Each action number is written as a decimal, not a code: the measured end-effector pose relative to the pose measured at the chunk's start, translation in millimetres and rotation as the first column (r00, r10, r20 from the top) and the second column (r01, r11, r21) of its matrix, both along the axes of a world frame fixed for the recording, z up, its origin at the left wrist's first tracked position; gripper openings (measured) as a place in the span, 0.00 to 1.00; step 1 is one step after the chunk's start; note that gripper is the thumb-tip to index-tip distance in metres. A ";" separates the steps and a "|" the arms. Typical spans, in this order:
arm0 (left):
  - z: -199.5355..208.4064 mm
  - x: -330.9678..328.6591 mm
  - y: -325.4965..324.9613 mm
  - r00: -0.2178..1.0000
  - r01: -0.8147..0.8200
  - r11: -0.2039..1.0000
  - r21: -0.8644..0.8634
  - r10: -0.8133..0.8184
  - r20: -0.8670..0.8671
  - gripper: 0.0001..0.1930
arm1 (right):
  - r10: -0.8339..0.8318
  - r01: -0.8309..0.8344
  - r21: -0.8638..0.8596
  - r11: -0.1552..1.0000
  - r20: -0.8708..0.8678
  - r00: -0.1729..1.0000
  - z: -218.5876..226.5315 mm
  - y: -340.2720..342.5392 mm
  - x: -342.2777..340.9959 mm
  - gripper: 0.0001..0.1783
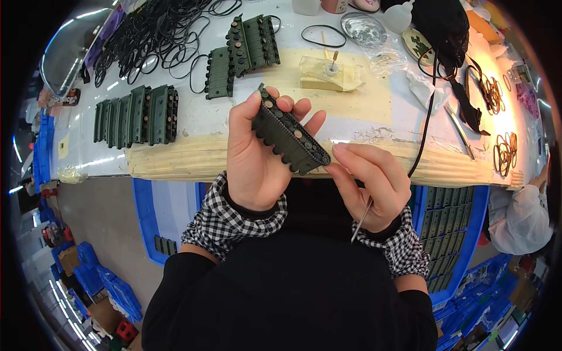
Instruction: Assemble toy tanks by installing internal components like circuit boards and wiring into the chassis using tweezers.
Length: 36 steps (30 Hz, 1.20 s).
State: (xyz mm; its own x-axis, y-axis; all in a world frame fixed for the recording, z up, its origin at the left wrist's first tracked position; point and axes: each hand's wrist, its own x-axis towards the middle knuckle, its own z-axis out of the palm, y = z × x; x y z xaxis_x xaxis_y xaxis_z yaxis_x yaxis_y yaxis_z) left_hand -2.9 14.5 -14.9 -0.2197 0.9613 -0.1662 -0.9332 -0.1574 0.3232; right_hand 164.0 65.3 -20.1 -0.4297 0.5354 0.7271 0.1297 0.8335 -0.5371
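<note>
My left hand [250, 167] holds a dark green toy tank hull [280, 143] with round wheels and a black track along its upper side. The hull is tilted, its lower end to the right. The thumb and fingers close around it at the upper end. At that lower right end, the thumb and forefinger of my right hand [380, 184] pinch close to the track's end; whether they grip the track I cannot tell. A thin metal tool [362, 221] is tucked in my right hand, its end pointing down; its other part is hidden by the fingers.
More green hulls [134, 117] stand at left; others [243, 50] stand farther back. Loose black track loops [155, 35] pile beyond. A taped block [331, 76] bears a small cup with a stick. Tweezers [459, 130] lie right. Blue trays [477, 234] flank my lap; a person [518, 216] sits right.
</note>
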 end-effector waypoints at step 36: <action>-6.0 -16.2 -2.5 0.888 0.065 0.829 0.556 0.206 -0.410 0.16 | 0.176 -0.286 -0.820 0.495 -0.228 0.958 42.3 -1.1 23.2 0.13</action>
State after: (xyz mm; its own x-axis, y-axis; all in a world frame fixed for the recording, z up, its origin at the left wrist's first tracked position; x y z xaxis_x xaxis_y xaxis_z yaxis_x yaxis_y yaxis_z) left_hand -19.1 12.1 -20.9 -0.2083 0.8380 0.5044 -0.6925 -0.4905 0.5290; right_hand 187.2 64.1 22.1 -0.5878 0.8080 0.0399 -0.0971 -0.0216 -0.9950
